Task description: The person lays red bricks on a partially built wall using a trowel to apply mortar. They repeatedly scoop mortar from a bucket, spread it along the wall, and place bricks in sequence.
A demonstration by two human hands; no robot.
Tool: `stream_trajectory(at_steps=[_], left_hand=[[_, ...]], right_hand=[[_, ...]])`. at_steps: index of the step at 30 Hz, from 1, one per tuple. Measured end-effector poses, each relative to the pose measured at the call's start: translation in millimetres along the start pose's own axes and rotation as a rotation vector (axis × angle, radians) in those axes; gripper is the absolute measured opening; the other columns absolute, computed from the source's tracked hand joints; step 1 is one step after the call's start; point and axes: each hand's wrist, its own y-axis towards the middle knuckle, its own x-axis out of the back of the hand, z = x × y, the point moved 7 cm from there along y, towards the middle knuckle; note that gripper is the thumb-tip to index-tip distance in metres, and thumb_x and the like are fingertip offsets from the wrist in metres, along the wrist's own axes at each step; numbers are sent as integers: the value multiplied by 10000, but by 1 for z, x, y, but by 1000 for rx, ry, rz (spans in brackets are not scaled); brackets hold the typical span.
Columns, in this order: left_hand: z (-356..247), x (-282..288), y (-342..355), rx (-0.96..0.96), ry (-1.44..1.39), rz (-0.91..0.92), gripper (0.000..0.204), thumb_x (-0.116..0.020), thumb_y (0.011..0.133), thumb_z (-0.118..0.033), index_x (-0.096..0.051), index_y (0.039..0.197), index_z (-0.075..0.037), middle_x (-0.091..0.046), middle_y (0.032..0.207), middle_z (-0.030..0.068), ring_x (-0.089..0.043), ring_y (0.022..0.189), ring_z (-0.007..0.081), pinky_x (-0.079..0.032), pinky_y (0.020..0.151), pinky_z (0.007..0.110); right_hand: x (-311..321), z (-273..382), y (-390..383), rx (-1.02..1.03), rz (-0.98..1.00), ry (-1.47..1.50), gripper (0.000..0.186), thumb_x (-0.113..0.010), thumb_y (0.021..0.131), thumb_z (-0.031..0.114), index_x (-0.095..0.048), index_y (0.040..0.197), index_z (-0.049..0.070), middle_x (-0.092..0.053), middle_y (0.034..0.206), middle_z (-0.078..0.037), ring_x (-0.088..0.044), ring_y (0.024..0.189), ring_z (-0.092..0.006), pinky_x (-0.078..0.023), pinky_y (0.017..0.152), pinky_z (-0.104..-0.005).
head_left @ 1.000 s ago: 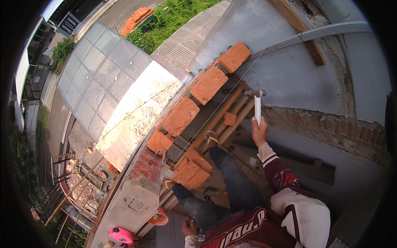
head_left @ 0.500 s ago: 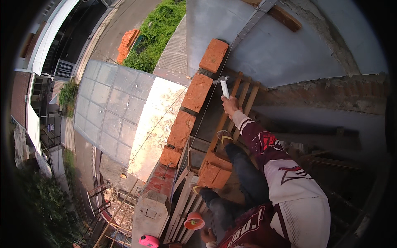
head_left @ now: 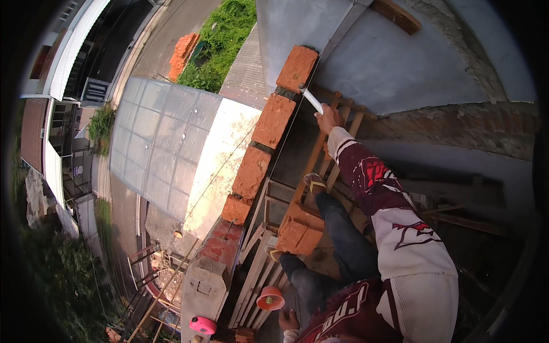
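Gripping the hammer (head_left: 312, 100) in the right hand (head_left: 328, 119), slanted forward-left toward the farthest brick (head_left: 297, 67); nearer than the left hand (head_left: 289, 320) (cannot tell its grip).

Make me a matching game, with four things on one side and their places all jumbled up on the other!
1. hammer
2. pink object
3. orange bucket
4. small brick stack

A. between the person's feet
B. on the grey concrete
C. in the right hand
D. beside the left hand

Right pairs: 1-C, 2-B, 3-D, 4-A.
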Motion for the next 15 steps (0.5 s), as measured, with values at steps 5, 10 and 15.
stream_trajectory(at_steps=[5,10,15], left_hand=[[-18,3,-4,41,-88,19,331,-666,902,-156,-634,1140,72,-716,1021,217,-714,949,296,-543,852,377],[-14,4,5,-62,-145,64,313,-681,904,-141,-638,1157,39,-714,1044,198,-708,962,296,-537,859,373],[14,23,19,-190,-40,5,290,-687,879,-189,-654,1078,19,-706,960,166,-686,923,277,-513,840,359]], right_hand=[[-23,-60,-40,-91,-18,187,346,-708,884,302,-623,1120,63,-699,1004,-206,-669,980,-415,-522,823,-495],[-56,-147,-164,-140,178,280,328,-757,831,216,-641,1006,-35,-680,896,-243,-681,861,-385,-502,741,-443],[-78,-212,-332,-644,397,562,251,-701,924,222,-598,957,-5,-539,671,-62,-453,429,-155,-325,368,-355]])
